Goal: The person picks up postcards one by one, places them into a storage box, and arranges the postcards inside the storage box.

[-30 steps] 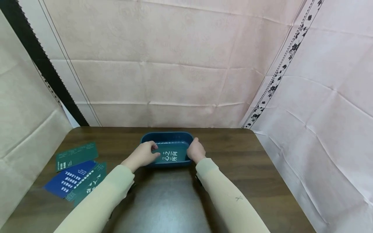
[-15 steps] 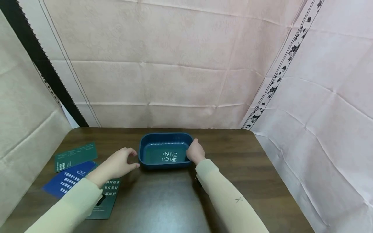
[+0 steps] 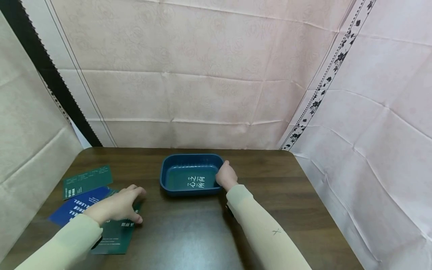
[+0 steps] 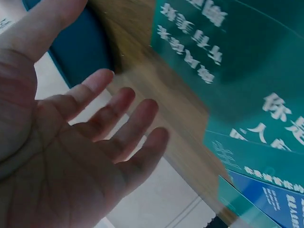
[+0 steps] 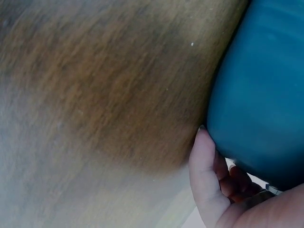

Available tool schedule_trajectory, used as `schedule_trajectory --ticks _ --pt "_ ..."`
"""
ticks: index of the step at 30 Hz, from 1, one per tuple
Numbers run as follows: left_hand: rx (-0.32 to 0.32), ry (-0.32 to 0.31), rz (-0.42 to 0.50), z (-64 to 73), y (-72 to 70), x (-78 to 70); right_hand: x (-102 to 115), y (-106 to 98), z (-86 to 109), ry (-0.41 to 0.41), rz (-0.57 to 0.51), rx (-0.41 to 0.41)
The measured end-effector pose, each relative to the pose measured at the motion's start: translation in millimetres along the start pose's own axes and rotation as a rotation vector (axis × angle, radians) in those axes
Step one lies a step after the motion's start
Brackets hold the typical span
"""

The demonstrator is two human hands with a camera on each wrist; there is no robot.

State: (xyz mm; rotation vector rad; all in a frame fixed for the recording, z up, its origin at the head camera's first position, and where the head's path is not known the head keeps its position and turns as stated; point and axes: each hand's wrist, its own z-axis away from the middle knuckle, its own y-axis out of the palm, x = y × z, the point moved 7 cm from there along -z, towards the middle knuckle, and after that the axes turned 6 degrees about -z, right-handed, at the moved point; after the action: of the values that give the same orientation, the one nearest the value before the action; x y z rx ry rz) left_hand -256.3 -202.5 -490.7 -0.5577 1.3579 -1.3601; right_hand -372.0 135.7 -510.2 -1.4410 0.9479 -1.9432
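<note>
A dark blue rectangular tray (image 3: 192, 193) stands near the back of the table, and a green card (image 3: 177, 179) with white lettering lies flat inside it. My right hand (image 3: 227, 175) grips the tray's right end; in the right wrist view its thumb (image 5: 203, 161) lies along the outer wall. My left hand (image 3: 118, 205) hovers palm down over a green card (image 3: 113, 242) at the left, fingers spread and loosely bent, holding nothing. The left wrist view shows these fingers apart from the green card (image 4: 251, 57).
Beyond the left hand lie a blue card (image 3: 75, 207) and another green card (image 3: 88, 181), overlapping one another. The brown wooden table (image 3: 270, 210) is bordered by a cream cloth at the back (image 3: 209, 97) and a white one on the right (image 3: 378, 157).
My left hand has come out of the tray and moved left and nearer, over the green card. The card in the tray stays there. My right hand keeps its grip on the tray.
</note>
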Motion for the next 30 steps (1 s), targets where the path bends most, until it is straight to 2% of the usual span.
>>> schedule_trajectory --ticks 4,8,16,30 --pt "0.007 0.024 -0.061 -0.6 3.1 6.1 0 0 0.1 -0.006 0.000 -0.004" --pt "0.021 0.032 -0.075 -1.0 4.9 11.8 -1 1 -1.6 -0.006 -0.004 -0.003" --pt "0.021 -0.004 -0.109 -1.4 7.1 22.7 -3 3 -8.4 0.015 -0.003 0.009" --pt "0.040 -0.037 -0.144 -4.3 9.6 31.9 -3 2 -7.7 0.015 0.024 0.014"
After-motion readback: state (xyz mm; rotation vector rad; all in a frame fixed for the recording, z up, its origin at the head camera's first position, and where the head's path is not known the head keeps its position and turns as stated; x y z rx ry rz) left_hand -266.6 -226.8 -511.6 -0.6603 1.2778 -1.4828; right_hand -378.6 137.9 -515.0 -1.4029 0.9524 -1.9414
